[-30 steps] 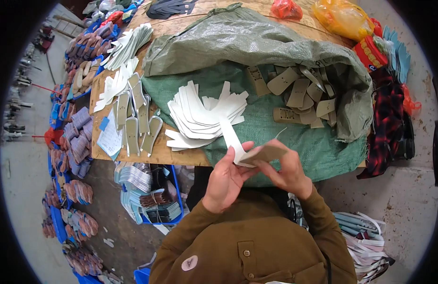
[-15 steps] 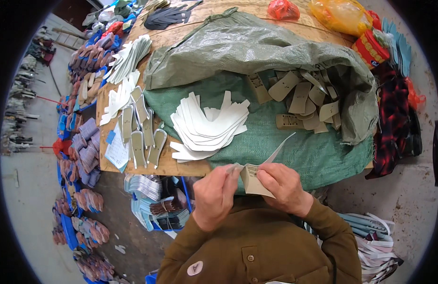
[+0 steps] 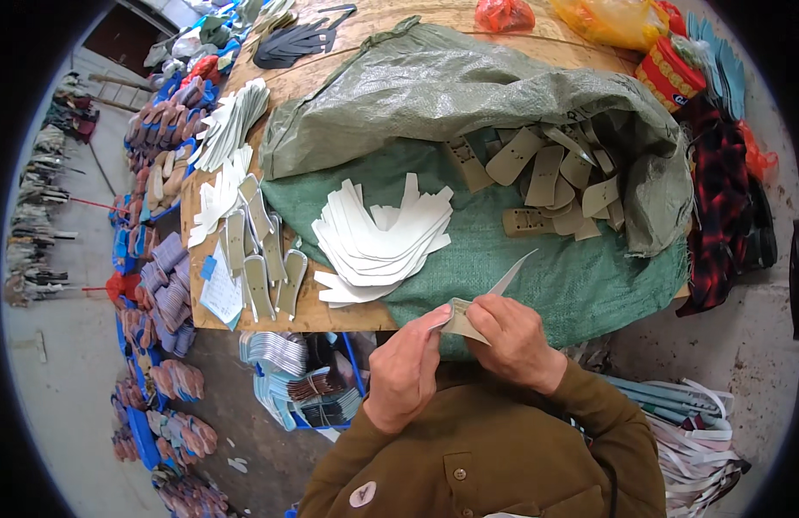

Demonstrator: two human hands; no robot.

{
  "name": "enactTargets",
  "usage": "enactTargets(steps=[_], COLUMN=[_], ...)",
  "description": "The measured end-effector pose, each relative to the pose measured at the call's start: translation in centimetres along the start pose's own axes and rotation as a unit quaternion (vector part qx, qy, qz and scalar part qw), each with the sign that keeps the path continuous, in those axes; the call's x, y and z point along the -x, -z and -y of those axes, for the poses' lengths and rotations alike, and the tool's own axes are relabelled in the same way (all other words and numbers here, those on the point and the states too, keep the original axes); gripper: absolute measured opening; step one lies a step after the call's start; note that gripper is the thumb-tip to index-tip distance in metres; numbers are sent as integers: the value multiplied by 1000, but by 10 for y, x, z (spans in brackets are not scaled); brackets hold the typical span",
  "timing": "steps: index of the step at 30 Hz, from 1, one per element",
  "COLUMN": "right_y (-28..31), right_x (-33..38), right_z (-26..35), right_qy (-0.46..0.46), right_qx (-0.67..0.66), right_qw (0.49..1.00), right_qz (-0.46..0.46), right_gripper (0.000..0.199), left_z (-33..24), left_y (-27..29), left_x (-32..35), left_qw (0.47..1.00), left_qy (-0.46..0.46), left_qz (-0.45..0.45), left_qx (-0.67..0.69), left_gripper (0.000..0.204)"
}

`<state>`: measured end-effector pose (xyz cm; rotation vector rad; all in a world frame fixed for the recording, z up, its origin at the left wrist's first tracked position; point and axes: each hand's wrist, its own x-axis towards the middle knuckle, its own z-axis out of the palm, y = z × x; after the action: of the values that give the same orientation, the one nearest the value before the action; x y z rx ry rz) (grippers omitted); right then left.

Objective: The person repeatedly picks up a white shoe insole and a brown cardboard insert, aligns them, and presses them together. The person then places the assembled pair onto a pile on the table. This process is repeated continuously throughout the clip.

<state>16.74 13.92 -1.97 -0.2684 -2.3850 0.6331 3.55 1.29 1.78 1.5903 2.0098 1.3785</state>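
Now | beige cut piece (image 3: 465, 318) between both hands | left hand (image 3: 405, 371) pinching it | right hand (image 3: 513, 342) gripping it

A counter (image 3: 391, 318) was seen ahead of the person, with a woven sack (image 3: 468, 95) spread over its middle and right. A fan of flat cut pieces (image 3: 378, 237) was laid on the sack, left of centre; a loose heap of tab pieces (image 3: 546, 177) was lodged in the sack's fold to the right. Sole-shaped pieces (image 3: 261, 268) were lined along the counter's left edge. A thin piece (image 3: 468, 315) was held between left hand (image 3: 405, 371) and right hand (image 3: 513, 341), near the counter's front edge. A crate (image 3: 309, 384) sat below it.
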Motion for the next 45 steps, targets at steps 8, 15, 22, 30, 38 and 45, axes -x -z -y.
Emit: enactTargets(steps=[8, 15, 22, 30, 38, 45], right_y=[16, 25, 20, 18, 20, 5], right_x=[-5, -21, -16, -20, -16, -27], right_z=[4, 16, 12, 9, 2, 12], right_qy=[-97, -176, -163, -169, -209, -55], right_qx=[-164, -306, -284, -318, -290, -134], right_qw=[978, 927, 928, 918, 914, 982], right_qz=[81, 124, 178, 168, 190, 124], right_gripper=[29, 35, 35, 34, 28, 28], left_z=[15, 25, 22, 16, 33, 39], left_y=[8, -9, -5, -11, -3, 1], left_x=[-5, -1, -22, -33, 11, 5], left_qw=[971, 887, 894, 916, 877, 964], left_qy=[101, 204, 208, 203, 320, 131], left_qz=[61, 12, 9, -43, 168, 111], left_qx=[207, 413, 396, 344, 317, 201], left_gripper=[25, 22, 14, 26, 20, 27])
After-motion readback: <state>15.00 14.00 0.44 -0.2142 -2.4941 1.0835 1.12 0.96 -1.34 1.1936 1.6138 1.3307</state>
